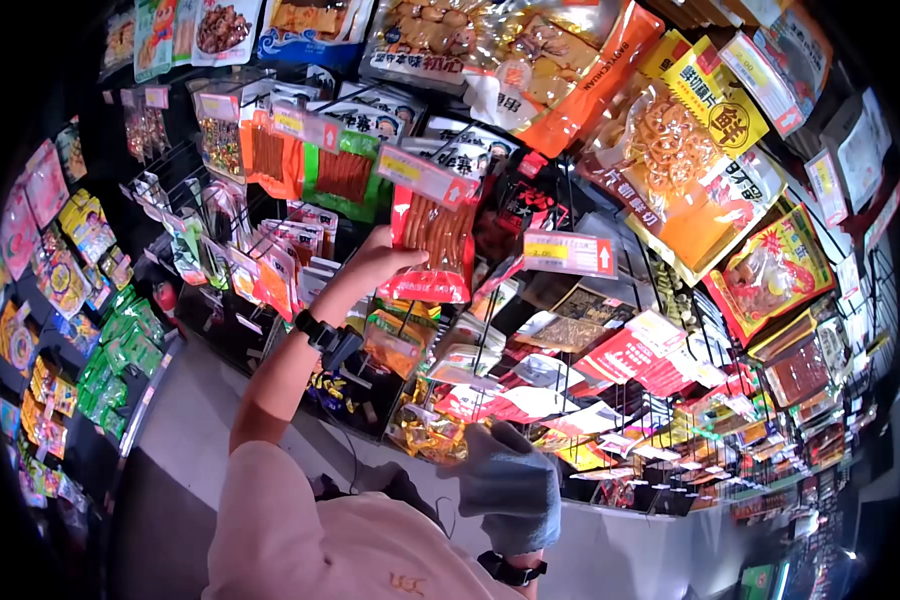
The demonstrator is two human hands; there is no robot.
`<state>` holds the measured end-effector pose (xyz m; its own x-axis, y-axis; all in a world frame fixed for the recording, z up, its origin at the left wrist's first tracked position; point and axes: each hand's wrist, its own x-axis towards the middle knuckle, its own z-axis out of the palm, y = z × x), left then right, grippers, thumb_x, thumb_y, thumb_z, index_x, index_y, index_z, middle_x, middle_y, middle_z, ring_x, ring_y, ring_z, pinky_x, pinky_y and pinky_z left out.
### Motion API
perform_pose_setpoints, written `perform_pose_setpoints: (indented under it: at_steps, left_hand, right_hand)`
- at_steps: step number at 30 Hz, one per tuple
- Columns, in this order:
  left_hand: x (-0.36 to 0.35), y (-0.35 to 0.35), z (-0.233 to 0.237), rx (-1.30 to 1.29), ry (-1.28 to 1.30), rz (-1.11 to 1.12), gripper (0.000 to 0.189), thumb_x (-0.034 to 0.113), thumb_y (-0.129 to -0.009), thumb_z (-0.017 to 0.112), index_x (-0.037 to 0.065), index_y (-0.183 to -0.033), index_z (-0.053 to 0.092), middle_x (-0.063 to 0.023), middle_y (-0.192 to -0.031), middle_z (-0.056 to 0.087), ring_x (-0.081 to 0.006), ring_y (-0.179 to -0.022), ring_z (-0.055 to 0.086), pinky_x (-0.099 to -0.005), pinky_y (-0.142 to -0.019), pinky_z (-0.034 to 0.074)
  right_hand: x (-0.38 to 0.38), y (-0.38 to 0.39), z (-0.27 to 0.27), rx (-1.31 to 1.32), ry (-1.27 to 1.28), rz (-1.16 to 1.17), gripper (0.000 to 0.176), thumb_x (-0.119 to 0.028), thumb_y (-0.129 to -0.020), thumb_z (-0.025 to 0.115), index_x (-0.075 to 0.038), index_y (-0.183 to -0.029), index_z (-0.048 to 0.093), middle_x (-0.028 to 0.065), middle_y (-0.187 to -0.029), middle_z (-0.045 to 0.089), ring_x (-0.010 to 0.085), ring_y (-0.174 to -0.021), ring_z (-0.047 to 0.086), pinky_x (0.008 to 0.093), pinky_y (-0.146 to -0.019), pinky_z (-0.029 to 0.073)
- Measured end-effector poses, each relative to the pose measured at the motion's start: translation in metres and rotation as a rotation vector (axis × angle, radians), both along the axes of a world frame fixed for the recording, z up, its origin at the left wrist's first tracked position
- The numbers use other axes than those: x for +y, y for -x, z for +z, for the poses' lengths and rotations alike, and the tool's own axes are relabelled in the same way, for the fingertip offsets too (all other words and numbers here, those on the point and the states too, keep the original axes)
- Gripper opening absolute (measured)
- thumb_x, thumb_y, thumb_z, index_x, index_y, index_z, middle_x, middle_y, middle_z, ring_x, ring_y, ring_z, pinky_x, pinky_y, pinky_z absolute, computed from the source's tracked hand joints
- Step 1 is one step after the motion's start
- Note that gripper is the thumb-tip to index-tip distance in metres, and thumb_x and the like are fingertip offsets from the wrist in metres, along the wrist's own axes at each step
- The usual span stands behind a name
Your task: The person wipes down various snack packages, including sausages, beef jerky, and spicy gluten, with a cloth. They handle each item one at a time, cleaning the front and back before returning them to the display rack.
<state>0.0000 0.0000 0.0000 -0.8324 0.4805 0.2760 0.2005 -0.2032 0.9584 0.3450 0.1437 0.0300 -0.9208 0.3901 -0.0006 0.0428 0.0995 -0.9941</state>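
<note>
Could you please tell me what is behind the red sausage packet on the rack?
The left hand holds the red sausage packet; dark packets show behind its right edge. Whatever hangs directly behind it is covered.

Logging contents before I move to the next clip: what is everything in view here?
red plastic packet of sausages: one, red, hanging mid-rack, held by the left hand
orange-and-yellow plastic snack bags: several, upper right of the rack
green plastic sachets: many, green, left rack
gold foil packets: a few, gold, low centre, next to the right hand
paper price tags: many, pink and yellow, on the peg ends
black wrist watch: one, black, left wrist
white shirt: one, white, bottom edge
left hand: one, bare, raised, fingers closed on the sausage packet
right hand: one, covered in grey fabric, low centre, fingers hidden
</note>
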Motion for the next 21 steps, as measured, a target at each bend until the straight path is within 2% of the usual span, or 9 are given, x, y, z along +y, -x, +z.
perform_pose_setpoints:
  at_steps: [2,3,6,11,12,13,16,20,21]
  left_hand:
    - [0.008,-0.002,0.000,0.030,-0.075,-0.060,0.023,0.005,-0.079,0.064,-0.002,-0.100,0.061,-0.0042,-0.087,0.067,-0.0106,-0.079,0.061,-0.0271,-0.072,0.047]
    - [-0.032,0.013,0.001,0.073,-0.041,-0.073,0.023,0.005,-0.079,0.064,-0.002,-0.100,0.061,-0.0042,-0.087,0.067,-0.0106,-0.079,0.061,-0.0271,-0.072,0.047]
    - [-0.033,-0.004,-0.009,0.108,-0.068,-0.074,0.018,0.005,-0.078,0.065,-0.003,-0.093,0.063,-0.0054,-0.083,0.067,-0.0109,-0.074,0.061,-0.0277,-0.069,0.047]
    - [-0.052,-0.027,-0.007,0.184,-0.041,-0.046,0.023,0.005,-0.075,0.067,-0.002,-0.096,0.062,-0.0074,-0.083,0.066,-0.0122,-0.072,0.060,-0.0285,-0.068,0.047]
    - [-0.059,-0.035,-0.004,0.165,-0.048,-0.058,0.023,0.004,-0.075,0.067,-0.003,-0.096,0.062,-0.0073,-0.083,0.066,-0.0123,-0.073,0.061,-0.0287,-0.068,0.047]
    - [-0.065,-0.046,-0.004,0.137,-0.059,-0.073,0.024,0.004,-0.074,0.067,-0.003,-0.097,0.061,-0.0072,-0.084,0.066,-0.0125,-0.073,0.061,-0.0290,-0.068,0.048]
    - [-0.080,-0.066,-0.016,0.108,-0.102,-0.028,0.026,0.002,-0.074,0.067,-0.002,-0.099,0.060,-0.0070,-0.085,0.066,-0.0127,-0.077,0.062,-0.0291,-0.071,0.048]
    - [-0.092,-0.091,-0.017,0.017,-0.188,-0.021,0.026,-0.001,-0.074,0.065,-0.001,-0.100,0.059,-0.0066,-0.086,0.066,-0.0124,-0.078,0.062,-0.0286,-0.072,0.049]
    - [-0.098,-0.095,-0.019,0.020,-0.212,0.018,0.025,-0.002,-0.075,0.065,-0.001,-0.099,0.058,-0.0064,-0.086,0.066,-0.0125,-0.077,0.062,-0.0285,-0.071,0.049]
  right_hand:
    - [0.007,-0.007,-0.005,0.054,-0.185,0.119,0.039,0.002,-0.076,0.061,0.003,-0.115,0.054,0.0058,-0.085,0.065,0.0082,-0.071,0.062,0.0198,-0.058,0.050]
    - [-0.036,0.006,-0.031,0.100,-0.155,0.103,0.039,0.002,-0.076,0.061,0.003,-0.115,0.054,0.0058,-0.085,0.065,0.0082,-0.071,0.062,0.0198,-0.058,0.050]
    - [-0.038,-0.005,-0.029,-0.007,-0.161,0.140,0.035,0.002,-0.076,0.060,0.004,-0.111,0.055,0.0031,-0.081,0.065,0.0054,-0.068,0.060,0.0191,-0.058,0.049]
    - [-0.063,-0.006,-0.039,0.137,-0.247,0.121,0.036,0.001,-0.078,0.060,0.005,-0.114,0.054,0.0033,-0.081,0.066,0.0052,-0.066,0.060,0.0182,-0.061,0.049]
    - [-0.071,-0.002,-0.035,0.074,0.026,0.122,0.038,0.002,-0.079,0.058,0.006,-0.117,0.053,0.0040,-0.080,0.066,0.0064,-0.066,0.060,0.0183,-0.063,0.049]
    - [-0.078,-0.002,-0.030,0.062,0.027,0.122,0.038,0.002,-0.079,0.058,0.006,-0.117,0.053,0.0040,-0.080,0.066,0.0064,-0.066,0.060,0.0183,-0.063,0.049]
    - [-0.093,0.009,-0.019,0.068,-0.336,0.161,0.042,0.006,-0.077,0.057,0.006,-0.119,0.052,0.0035,-0.081,0.064,0.0066,-0.069,0.061,0.0191,-0.061,0.051]
    - [-0.095,0.015,-0.017,0.116,-0.284,0.178,0.047,-0.002,-0.071,0.067,0.007,-0.116,0.056,0.0037,-0.079,0.063,0.0088,-0.067,0.061,0.0198,-0.059,0.050]
    - [-0.098,0.018,-0.017,0.174,-0.407,0.155,0.047,-0.003,-0.071,0.067,0.006,-0.116,0.056,0.0040,-0.080,0.064,0.0091,-0.069,0.061,0.0205,-0.061,0.050]
